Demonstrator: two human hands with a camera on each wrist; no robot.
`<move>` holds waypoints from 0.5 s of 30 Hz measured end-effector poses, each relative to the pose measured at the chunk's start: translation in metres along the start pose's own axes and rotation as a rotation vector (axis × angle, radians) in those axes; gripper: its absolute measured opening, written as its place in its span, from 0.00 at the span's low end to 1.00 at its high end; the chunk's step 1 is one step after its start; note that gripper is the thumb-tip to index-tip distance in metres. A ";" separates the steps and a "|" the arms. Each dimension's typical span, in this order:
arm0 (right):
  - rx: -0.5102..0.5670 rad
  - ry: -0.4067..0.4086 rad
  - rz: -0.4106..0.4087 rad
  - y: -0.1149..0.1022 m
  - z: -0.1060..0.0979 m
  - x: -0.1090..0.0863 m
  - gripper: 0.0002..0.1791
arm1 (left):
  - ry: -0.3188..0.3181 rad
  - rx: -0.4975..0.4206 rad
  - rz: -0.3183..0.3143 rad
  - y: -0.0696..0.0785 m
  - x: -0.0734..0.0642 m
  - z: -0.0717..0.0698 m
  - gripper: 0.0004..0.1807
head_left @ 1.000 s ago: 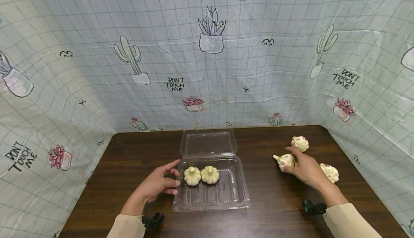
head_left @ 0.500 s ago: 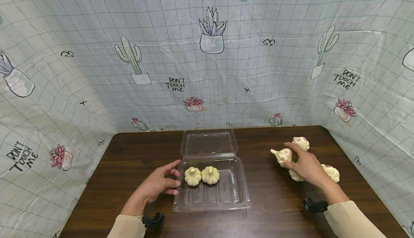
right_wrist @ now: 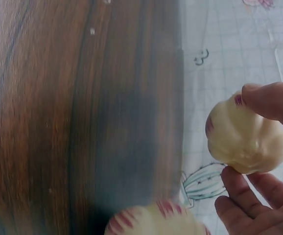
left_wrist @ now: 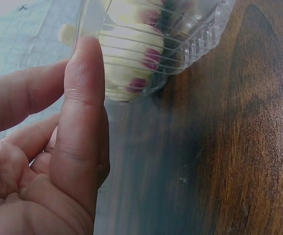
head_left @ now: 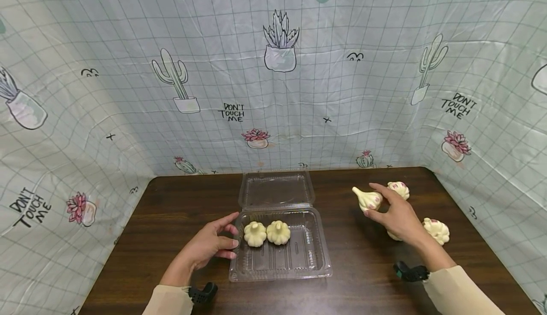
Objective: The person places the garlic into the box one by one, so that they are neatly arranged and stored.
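Observation:
In the head view a clear plastic clamshell container [head_left: 318, 270] stands with its lid laid back. Two garlic bulbs, one at the left [head_left: 255, 235] and one beside it [head_left: 278, 234], sit stem up in its left half. My left hand [head_left: 207, 243] touches the container's left edge, fingers loosely spread; the left wrist view shows the thumb [left_wrist: 82, 88] against the clear wall. Thumb and fingertips of my right hand [head_left: 400, 217] pinch a garlic bulb [head_left: 370, 201] by its sides, its stem pointing up and left. The right wrist view shows this bulb's base [right_wrist: 247, 139] with purple marks.
Around my right hand lie more garlic bulbs: one behind it [head_left: 399, 189], one to its right [head_left: 437, 231], and one mostly hidden beneath it [head_left: 394, 235]. The dark wooden table [head_left: 350, 277] ends at a patterned curtain [head_left: 325, 144] at the back and sides.
My right hand has drawn the pinched garlic bulb up and left, away from the other bulbs, its stem tilting upward. A bulb beneath the hand came partly into view. The left hand stayed put.

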State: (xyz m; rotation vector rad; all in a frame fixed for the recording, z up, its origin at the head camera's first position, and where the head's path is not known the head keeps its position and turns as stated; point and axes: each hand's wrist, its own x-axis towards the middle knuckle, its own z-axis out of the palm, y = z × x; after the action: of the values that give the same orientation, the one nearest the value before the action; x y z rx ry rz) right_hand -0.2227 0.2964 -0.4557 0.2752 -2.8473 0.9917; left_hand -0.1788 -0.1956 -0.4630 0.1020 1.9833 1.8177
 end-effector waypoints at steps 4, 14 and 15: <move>0.022 0.014 -0.004 -0.005 0.004 -0.001 0.43 | -0.003 -0.002 0.001 0.000 0.000 0.000 0.46; 0.092 0.072 -0.008 -0.018 0.021 -0.003 0.37 | -0.002 0.009 -0.002 -0.001 0.001 -0.001 0.46; 0.112 0.067 0.004 -0.019 0.023 -0.004 0.37 | -0.002 0.010 -0.002 -0.001 0.001 -0.001 0.46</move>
State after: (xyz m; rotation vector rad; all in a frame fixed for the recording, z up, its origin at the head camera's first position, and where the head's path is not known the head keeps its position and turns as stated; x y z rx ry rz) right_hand -0.2159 0.2678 -0.4624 0.2424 -2.7385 1.1407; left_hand -0.1796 -0.1962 -0.4645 0.1045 1.9899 1.8061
